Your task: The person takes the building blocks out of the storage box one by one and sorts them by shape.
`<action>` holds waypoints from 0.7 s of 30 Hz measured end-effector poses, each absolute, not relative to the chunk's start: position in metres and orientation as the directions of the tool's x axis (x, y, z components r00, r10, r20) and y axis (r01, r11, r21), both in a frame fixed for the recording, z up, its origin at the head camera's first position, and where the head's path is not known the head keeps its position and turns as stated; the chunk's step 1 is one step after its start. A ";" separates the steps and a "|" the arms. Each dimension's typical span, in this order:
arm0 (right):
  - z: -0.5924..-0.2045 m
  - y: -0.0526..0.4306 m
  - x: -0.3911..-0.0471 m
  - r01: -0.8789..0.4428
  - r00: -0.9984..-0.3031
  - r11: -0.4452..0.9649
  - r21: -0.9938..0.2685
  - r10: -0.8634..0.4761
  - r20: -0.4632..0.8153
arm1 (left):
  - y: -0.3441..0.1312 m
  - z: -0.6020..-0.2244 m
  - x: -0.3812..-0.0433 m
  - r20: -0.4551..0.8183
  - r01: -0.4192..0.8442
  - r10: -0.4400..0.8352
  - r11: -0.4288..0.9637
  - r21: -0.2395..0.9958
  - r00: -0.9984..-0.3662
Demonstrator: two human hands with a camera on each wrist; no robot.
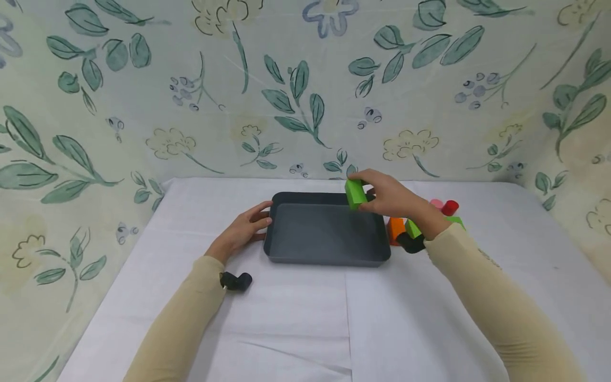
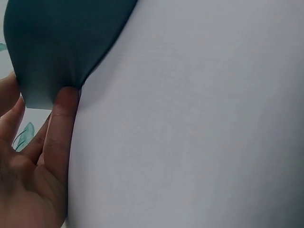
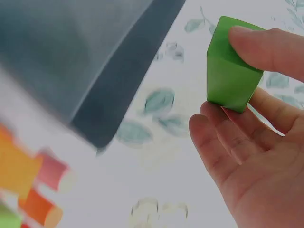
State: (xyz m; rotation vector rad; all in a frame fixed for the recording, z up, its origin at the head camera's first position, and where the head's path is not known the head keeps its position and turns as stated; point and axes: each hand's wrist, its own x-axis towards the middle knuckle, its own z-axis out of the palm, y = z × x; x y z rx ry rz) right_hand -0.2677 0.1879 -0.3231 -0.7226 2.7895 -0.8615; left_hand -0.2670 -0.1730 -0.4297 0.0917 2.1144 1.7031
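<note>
My right hand [image 1: 393, 195] pinches a green rectangular block [image 1: 355, 194] between thumb and fingers, held above the back right part of a dark grey rectangular tray [image 1: 324, 233]. In the right wrist view the thumb presses one face of the block [image 3: 232, 66], while the fingertips meet its opposite end. At the tray's left side, my left hand [image 1: 243, 229] rests its spread fingers against the outer wall. The left wrist view has those fingers [image 2: 61, 128] touching the tray's outside near a corner.
Right of the tray stand an orange block [image 1: 395, 231], green blocks [image 1: 412, 228], a red cylinder [image 1: 450, 207] and a pink piece [image 1: 436, 202], partly hidden by my right wrist. A white cloth [image 1: 296, 313] covers the table. Behind it hangs a leaf-patterned curtain [image 1: 215, 132].
</note>
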 end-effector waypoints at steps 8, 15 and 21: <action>-0.310 0.254 -0.243 -0.262 -0.950 0.805 -0.532 -0.311 -0.002 | -0.174 -0.429 -0.265 -0.283 -0.207 0.305 0.257 0.944 -0.909; -0.311 0.321 -0.225 -0.257 -0.966 0.846 -0.467 -0.243 0.091 | -0.174 -0.427 -0.264 -0.275 -0.197 0.314 0.258 0.946 -0.909; -0.320 0.367 -0.216 -0.221 -0.975 0.883 -0.414 -0.193 0.108 | -0.174 -0.430 -0.267 -0.280 -0.198 0.315 0.269 0.943 -0.907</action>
